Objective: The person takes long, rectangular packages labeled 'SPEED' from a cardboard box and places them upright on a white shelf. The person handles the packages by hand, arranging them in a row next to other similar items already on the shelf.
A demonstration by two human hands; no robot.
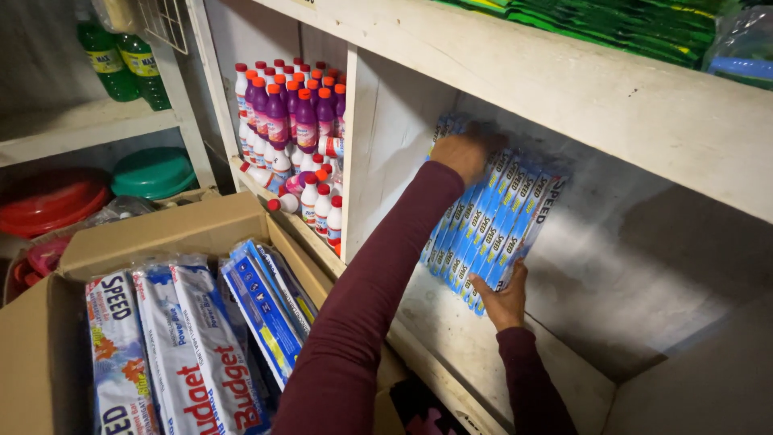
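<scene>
While the left hand (465, 153) grips the top of the row of long blue-and-white plastic packets (489, 219) on the white wooden shelf (475, 338), the right hand (505, 300) apparently clasps its lower end.

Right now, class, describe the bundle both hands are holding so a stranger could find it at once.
Find the white shelf compartment right of the bottles. Leaning there is a blue-and-white bundle of packets, left hand on top, right hand beneath. It alone stands on the shelf, not in the cardboard box.
</scene>
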